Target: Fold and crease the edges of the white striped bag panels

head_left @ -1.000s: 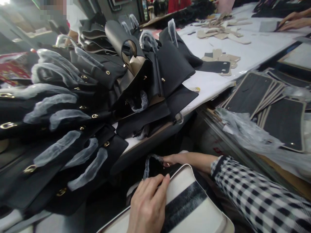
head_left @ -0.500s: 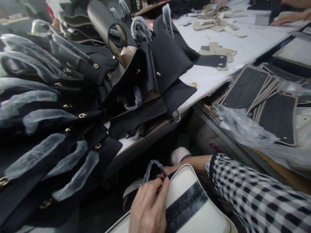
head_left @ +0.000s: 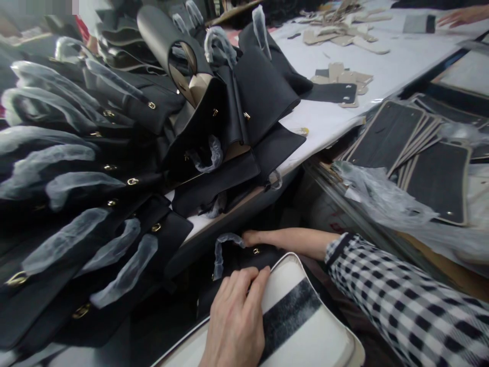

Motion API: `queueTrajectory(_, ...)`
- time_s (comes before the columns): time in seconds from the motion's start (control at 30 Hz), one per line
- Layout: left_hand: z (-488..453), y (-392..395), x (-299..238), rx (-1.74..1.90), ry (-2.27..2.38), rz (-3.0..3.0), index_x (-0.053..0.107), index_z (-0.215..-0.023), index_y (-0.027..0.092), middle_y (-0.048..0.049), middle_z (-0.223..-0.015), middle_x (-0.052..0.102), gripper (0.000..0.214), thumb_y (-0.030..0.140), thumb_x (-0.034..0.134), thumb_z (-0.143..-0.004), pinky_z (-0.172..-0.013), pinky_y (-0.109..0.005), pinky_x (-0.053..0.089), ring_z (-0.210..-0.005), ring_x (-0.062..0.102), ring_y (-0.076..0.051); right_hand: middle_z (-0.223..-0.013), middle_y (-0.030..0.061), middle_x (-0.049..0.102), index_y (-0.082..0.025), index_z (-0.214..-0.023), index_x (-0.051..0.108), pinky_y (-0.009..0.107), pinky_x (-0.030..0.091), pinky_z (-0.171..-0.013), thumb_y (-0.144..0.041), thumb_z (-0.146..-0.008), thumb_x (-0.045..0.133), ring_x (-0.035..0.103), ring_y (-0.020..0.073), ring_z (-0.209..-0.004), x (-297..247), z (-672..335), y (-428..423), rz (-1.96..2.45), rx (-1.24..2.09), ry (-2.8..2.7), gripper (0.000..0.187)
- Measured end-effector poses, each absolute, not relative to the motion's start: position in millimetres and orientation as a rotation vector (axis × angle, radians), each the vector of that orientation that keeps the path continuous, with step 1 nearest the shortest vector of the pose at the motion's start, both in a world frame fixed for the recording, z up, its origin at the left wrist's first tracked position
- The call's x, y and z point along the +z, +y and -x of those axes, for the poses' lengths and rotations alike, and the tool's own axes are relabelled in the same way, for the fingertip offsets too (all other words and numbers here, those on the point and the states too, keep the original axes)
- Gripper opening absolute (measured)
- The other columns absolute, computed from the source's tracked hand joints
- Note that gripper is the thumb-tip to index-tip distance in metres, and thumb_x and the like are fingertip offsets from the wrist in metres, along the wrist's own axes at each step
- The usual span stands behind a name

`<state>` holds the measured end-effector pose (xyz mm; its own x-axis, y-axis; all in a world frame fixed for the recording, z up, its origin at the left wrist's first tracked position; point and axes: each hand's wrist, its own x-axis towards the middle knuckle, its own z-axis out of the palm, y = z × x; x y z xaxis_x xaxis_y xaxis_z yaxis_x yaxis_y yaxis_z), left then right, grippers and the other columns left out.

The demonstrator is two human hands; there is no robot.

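Note:
My left hand [head_left: 235, 316] is closed over the upper edge of a white, round-cornered panel with a black band [head_left: 292, 311], fingers bent over its dark rim. Beyond it lies a black handbag [head_left: 244, 259] with a small gold clasp and a plastic-wrapped handle [head_left: 223, 247]. My right hand [head_left: 251, 238] reaches across from the right and is closed at the right end of that handle; its fingertips are mostly hidden. Both the handbag and the panel are low, in front of the table's edge.
Black bags [head_left: 126, 178] with plastic-wrapped handles crowd the table at left. Beige and black cut pieces [head_left: 340, 76] lie on the white tabletop [head_left: 328, 120]. At right, dark beige-edged panels [head_left: 435, 178] rest beside crumpled plastic [head_left: 385, 199]. Another person's hand [head_left: 462, 16] is at the far right.
My right hand has moved away and slightly left, and the black handbag with its wrapped handle has shifted the same way. My left hand stays on the white panel's edge.

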<state>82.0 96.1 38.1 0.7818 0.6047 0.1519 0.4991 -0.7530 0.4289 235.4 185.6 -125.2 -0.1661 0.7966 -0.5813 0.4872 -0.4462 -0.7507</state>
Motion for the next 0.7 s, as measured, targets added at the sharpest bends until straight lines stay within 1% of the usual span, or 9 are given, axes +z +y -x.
queueTrajectory(0.13,-83,94,39,0.394,0.815,-2.632,0.056,-0.127,0.016,-0.0104,-0.106,0.061,0.046,0.002,0.041,-0.086,-0.071,-0.037,0.049,-0.086,0.055,-0.022,-0.096,0.0017,0.065,-0.012,-0.099,0.065,0.032,0.057,-0.073,-0.036,-0.094,0.062,0.065,0.0189,-0.083,-135,-232,198,1.970,1.735,-1.588,0.025)
queueTrajectory(0.27,-83,90,40,0.385,0.784,-2.675,0.055,-0.127,0.015,-0.0105,-0.108,0.060,0.046,0.000,0.040,-0.087,-0.072,-0.036,0.047,-0.087,0.054,-0.022,-0.096,0.0034,0.066,-0.013,-0.100,0.064,0.034,0.057,-0.075,-0.036,-0.094,0.062,0.065,0.0170,-0.083,-131,-233,200,2.033,1.694,-1.645,0.024)
queueTrajectory(0.4,-82,87,39,0.379,0.802,-2.681,0.054,-0.126,0.016,-0.0098,-0.109,0.060,0.045,-0.001,0.039,-0.087,-0.075,-0.037,0.045,-0.089,0.053,-0.022,-0.085,0.0011,0.066,-0.013,-0.088,0.065,0.033,0.055,-0.074,-0.041,-0.094,0.061,0.064,0.0164,-0.078,-110,-247,196,1.955,1.593,-1.709,0.029)
queueTrajectory(0.47,-83,87,39,0.371,0.819,-2.669,0.054,-0.125,0.017,-0.0090,-0.110,0.060,0.043,0.000,0.039,-0.088,-0.076,-0.038,0.044,-0.090,0.053,-0.022,-0.077,0.0003,0.066,-0.013,-0.081,0.065,0.030,0.053,-0.071,-0.041,-0.094,0.061,0.063,0.0153,-0.073,-89,-263,187,1.856,1.555,-1.748,0.031)
queueTrajectory(0.5,-83,87,39,0.362,0.828,-2.658,0.054,-0.125,0.017,-0.0086,-0.110,0.060,0.043,0.000,0.038,-0.088,-0.076,-0.038,0.044,-0.090,0.052,-0.022,-0.075,0.0003,0.066,-0.013,-0.080,0.066,0.029,0.052,-0.069,-0.041,-0.094,0.059,0.063,0.0148,-0.070,-75,-274,180,1.794,1.546,-1.765,0.031)
queueTrajectory(0.53,-84,87,39,0.355,0.833,-2.647,0.053,-0.124,0.018,-0.0080,-0.110,0.060,0.043,0.000,0.039,-0.088,-0.077,-0.039,0.043,-0.091,0.052,-0.023,-0.073,0.0006,0.066,-0.013,-0.083,0.067,0.027,0.052,-0.066,-0.042,-0.095,0.056,0.063,0.0143,-0.068,-59,-284,172,1.722,1.545,-1.780,0.033)
queueTrajectory(0.6,-84,87,40,0.336,0.850,-2.625,0.054,-0.121,0.018,-0.0071,-0.110,0.060,0.042,-0.001,0.039,-0.087,-0.077,-0.039,0.043,-0.091,0.052,-0.023,-0.077,0.0018,0.068,-0.013,-0.096,0.068,0.025,0.051,-0.063,-0.045,-0.098,0.045,0.063,0.0135,-0.066,-23,-304,151,1.575,1.551,-1.810,0.040)
queueTrajectory(0.63,-85,87,41,0.323,0.859,-2.617,0.054,-0.120,0.018,-0.0067,-0.109,0.060,0.042,-0.001,0.039,-0.086,-0.078,-0.040,0.042,-0.092,0.051,-0.023,-0.079,0.0021,0.068,-0.014,-0.099,0.069,0.024,0.051,-0.063,-0.045,-0.096,0.050,0.063,0.0134,-0.068,-4,-313,140,1.505,1.543,-1.842,0.037)
queueTrajectory(0.7,-85,86,43,0.292,0.877,-2.609,0.054,-0.119,0.019,-0.0061,-0.109,0.059,0.040,-0.001,0.039,-0.087,-0.079,-0.040,0.042,-0.092,0.051,-0.023,-0.087,0.0028,0.067,-0.016,-0.099,0.071,0.024,0.050,-0.069,-0.039,-0.087,0.064,0.063,0.0146,-0.077,28,-323,120,1.379,1.473,-1.940,0.027)
